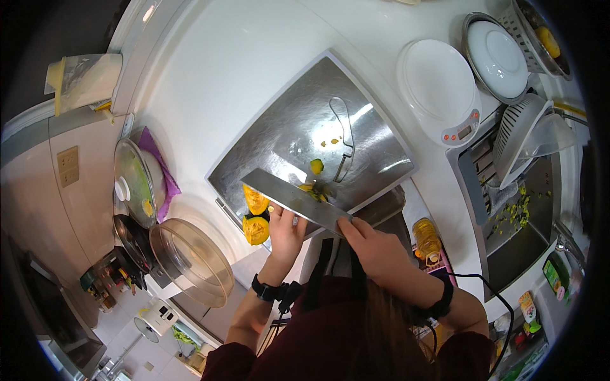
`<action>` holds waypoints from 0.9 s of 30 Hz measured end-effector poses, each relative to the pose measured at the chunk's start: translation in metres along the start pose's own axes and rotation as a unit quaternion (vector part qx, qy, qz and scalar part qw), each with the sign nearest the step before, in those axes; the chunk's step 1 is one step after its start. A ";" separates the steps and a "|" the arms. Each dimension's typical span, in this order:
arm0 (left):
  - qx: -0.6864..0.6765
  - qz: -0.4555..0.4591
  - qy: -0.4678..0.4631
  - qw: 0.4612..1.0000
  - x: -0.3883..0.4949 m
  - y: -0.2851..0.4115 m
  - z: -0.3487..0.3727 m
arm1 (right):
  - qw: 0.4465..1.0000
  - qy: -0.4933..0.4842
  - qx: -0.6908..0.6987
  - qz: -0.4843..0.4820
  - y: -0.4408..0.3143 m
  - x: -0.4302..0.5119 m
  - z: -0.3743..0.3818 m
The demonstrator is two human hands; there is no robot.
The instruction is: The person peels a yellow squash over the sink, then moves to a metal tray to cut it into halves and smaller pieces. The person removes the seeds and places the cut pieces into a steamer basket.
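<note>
My right hand (381, 247) grips a broad-bladed kitchen knife (295, 200), its blade slanting up and left over the near part of a stainless steel cutting board (281, 128). Close to the blade's left part is my left hand (286, 233); the blade hides some of its fingertips, and whether it holds anything is unclear. Left of those fingers sit two orange-fleshed pumpkin pieces (256, 231) at the board's edge. Beyond the blade lie green-and-yellow scraps (314, 192), a small chunk (316, 166), a few seeds (334, 141) and a wire-handled peeler (349, 138).
A white kitchen scale (438, 90) stands to the right, near a metal bowl holding a white dish (495, 59). Peel scraps litter the sink (514, 247). An oil bottle (427, 238) lies near my right forearm. At left are a lidded pot (133, 181) and a clear plastic basin (195, 262).
</note>
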State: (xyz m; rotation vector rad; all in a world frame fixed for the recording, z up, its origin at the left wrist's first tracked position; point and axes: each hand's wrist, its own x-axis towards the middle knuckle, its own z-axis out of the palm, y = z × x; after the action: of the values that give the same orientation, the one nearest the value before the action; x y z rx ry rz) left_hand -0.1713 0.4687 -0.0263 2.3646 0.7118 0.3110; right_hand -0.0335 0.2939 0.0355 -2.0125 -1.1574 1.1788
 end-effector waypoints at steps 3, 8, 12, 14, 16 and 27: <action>-0.007 0.000 -0.002 1.000 0.001 -0.002 0.002 | 1.000 -0.012 -0.016 0.013 -0.004 0.005 0.001; -0.065 -0.076 -0.035 0.994 -0.005 -0.009 0.003 | 1.000 0.012 -0.010 0.014 -0.004 0.027 0.010; -0.083 -0.094 -0.041 0.991 -0.008 -0.011 0.005 | 0.997 0.043 -0.063 0.010 -0.007 0.046 0.020; -0.060 -0.066 -0.039 0.995 -0.008 -0.010 0.003 | 0.998 0.048 -0.043 0.006 -0.004 0.052 0.020; -0.022 -0.052 -0.042 0.998 -0.006 -0.008 -0.001 | 0.998 0.064 0.011 -0.003 0.007 0.058 0.013; 0.072 -0.025 -0.050 0.996 0.005 0.013 -0.002 | 0.989 0.115 0.097 0.018 0.034 0.002 -0.007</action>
State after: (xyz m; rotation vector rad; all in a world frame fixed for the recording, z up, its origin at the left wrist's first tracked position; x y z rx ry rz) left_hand -0.1626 0.4647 -0.0164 2.4747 0.7666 0.1232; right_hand -0.0128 0.2792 0.0116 -1.9658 -0.8631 1.0041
